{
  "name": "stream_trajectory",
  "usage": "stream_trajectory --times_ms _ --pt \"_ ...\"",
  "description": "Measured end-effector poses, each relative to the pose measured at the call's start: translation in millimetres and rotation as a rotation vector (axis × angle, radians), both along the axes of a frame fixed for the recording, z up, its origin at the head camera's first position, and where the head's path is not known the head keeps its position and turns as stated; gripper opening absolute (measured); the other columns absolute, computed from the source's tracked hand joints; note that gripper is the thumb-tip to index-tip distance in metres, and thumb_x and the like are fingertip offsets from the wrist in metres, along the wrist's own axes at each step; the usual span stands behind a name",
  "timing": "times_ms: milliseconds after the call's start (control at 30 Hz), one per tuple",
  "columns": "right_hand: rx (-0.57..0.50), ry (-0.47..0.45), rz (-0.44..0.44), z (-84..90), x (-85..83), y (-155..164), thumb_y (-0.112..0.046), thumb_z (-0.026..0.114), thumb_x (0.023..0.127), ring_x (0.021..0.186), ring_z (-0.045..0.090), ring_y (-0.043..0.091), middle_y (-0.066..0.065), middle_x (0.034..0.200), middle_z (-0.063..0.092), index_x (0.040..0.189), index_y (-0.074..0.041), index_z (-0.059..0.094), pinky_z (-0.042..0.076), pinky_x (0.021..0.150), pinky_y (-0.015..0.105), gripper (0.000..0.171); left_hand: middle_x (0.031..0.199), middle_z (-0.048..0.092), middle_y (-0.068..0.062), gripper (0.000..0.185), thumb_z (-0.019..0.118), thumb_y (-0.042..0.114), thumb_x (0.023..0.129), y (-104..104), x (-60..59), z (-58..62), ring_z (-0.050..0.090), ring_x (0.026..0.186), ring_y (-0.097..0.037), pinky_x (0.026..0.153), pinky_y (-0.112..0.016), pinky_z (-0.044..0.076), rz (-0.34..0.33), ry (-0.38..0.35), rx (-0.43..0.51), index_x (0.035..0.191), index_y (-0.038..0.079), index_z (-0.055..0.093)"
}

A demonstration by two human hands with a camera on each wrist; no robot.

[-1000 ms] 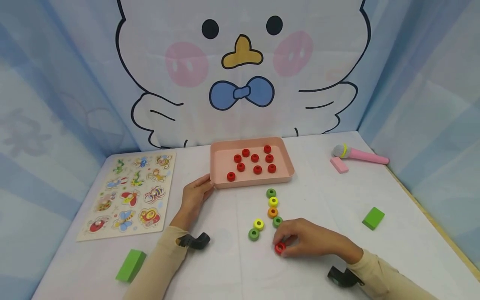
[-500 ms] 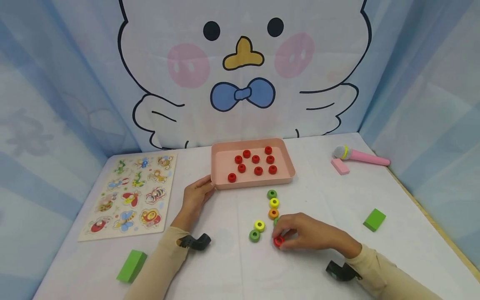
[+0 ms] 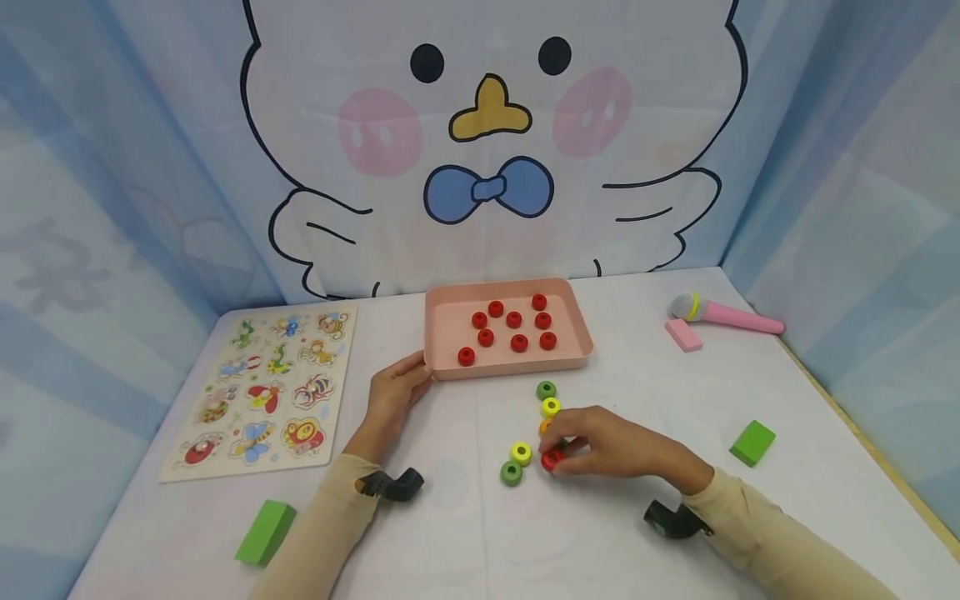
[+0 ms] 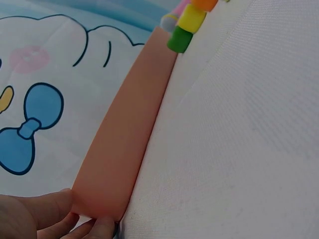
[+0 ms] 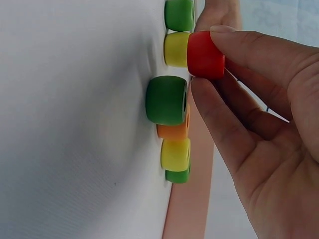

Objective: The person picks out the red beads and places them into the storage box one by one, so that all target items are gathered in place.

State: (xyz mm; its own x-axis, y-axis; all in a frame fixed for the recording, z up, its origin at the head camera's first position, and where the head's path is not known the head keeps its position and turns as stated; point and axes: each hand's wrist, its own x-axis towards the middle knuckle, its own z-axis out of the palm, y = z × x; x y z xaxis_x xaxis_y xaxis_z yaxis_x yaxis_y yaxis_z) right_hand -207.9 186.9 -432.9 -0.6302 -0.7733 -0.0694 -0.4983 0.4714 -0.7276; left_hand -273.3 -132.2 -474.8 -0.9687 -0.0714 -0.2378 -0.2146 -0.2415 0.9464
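My right hand [image 3: 618,443] pinches a red bead [image 5: 205,55] between thumb and fingertip; in the right wrist view the bead is off the table. Close by on the cloth sit a green bead [image 5: 167,100], an orange bead [image 5: 173,131] and a yellow bead [image 3: 551,407], in a line with another green bead [image 3: 546,389] at its far end. The hand partly covers this line in the head view. My left hand [image 3: 393,400] holds the near left corner of a pink tray [image 4: 124,124], thumb and fingers against it. Several red beads [image 3: 486,337] lie inside the tray.
Left of the line are a yellow bead [image 3: 521,453] and a green bead [image 3: 512,474]. An insect puzzle board [image 3: 258,392] lies at left. Green blocks [image 3: 266,532] sit on both sides. A toy microphone [image 3: 723,315] and a pink block [image 3: 683,335] are at far right.
My right hand has carried the red bead away from me, toward the line of beads, and now covers more of it. My left hand stays on the tray corner.
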Motion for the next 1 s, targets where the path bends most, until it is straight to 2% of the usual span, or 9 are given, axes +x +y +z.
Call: stream_trajectory --times_ms 433,1000 --pt "-0.012 0.084 0.016 5.8 -20.6 -12.6 -0.012 0.075 0.088 0.093 0.062 0.009 -0.006 0.103 0.063 0.111 -0.008 0.071 0.055 0.086 0.024 0.023 0.140 0.055 -0.010 0.042 0.063 0.001 0.094 0.8 0.6 0.5 0.057 0.121 -0.021 0.097 -0.026 0.050 0.008 -0.007 -0.008 0.136 0.003 0.058" --pt "0.035 0.129 -0.042 15.9 -50.6 -34.5 -0.014 0.074 0.089 0.097 0.063 0.014 -0.009 0.105 0.064 0.114 -0.010 0.070 0.056 0.084 0.025 0.025 0.139 0.055 -0.010 0.043 0.063 0.002 0.095 0.2 -0.3 -0.9 0.057 0.121 -0.021 0.099 -0.028 0.049 0.002 -0.005 -0.023 0.137 0.004 0.057"
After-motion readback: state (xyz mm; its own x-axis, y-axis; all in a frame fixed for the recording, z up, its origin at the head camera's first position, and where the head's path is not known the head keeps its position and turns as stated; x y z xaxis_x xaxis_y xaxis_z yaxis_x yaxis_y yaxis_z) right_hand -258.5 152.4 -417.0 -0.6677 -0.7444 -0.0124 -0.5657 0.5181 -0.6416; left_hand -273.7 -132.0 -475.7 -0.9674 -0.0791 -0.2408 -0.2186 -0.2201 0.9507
